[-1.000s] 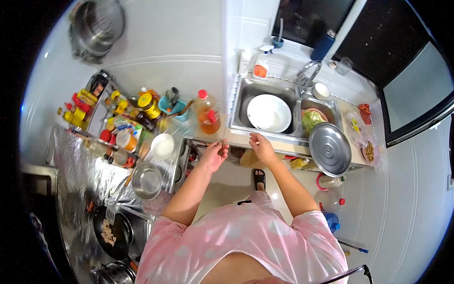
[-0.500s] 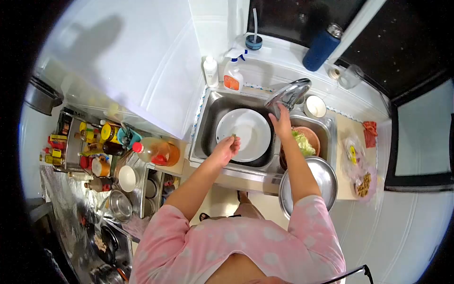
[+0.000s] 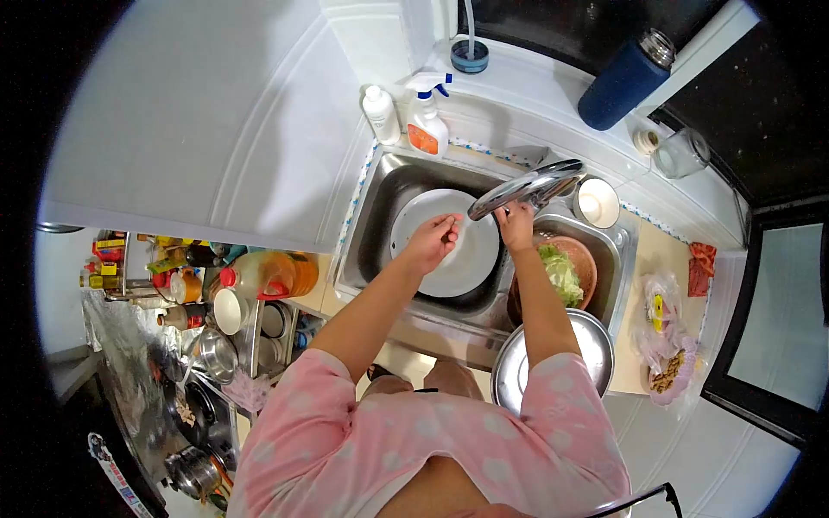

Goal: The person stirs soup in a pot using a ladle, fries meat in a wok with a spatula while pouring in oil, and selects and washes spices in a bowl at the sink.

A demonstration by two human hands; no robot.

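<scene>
"How many hands can you see?"

"Two. The left hand [image 3: 430,248] is over the big white bowl [image 3: 464,269], and the right hand [image 3: 517,228] is up by the shiny tap [image 3: 528,186]."

"What are the fingers doing?"

"On the left one, they're curled with the tips together. I can't tell if something tiny is in there. On the right one, they're partly behind the tap, so I can't tell if they grip it."

"Where is the white bowl?"

"There's one, and it sits in the left part of the sink [image 3: 370,207]. The sink has two parts, and just one tap."

"And the other part?"

"One reddish-brown bowl [image 3: 590,268], with pale green leaves [image 3: 560,276] in it. One round metal lid [image 3: 509,373] is in front, partly under the right arm [image 3: 546,302]."

"What's behind the sink?"

"Two bottles, side by side: one spray bottle [image 3: 427,125] and one white bottle [image 3: 381,115]. One white cup [image 3: 598,204] is near the tap."

"And higher up?"

"One blue flask [image 3: 627,82] and one clear jar [image 3: 683,154]."

"What about the tabletop [image 3: 649,241] on the right?"

"Brown bits [image 3: 668,373], too small to count."
</scene>
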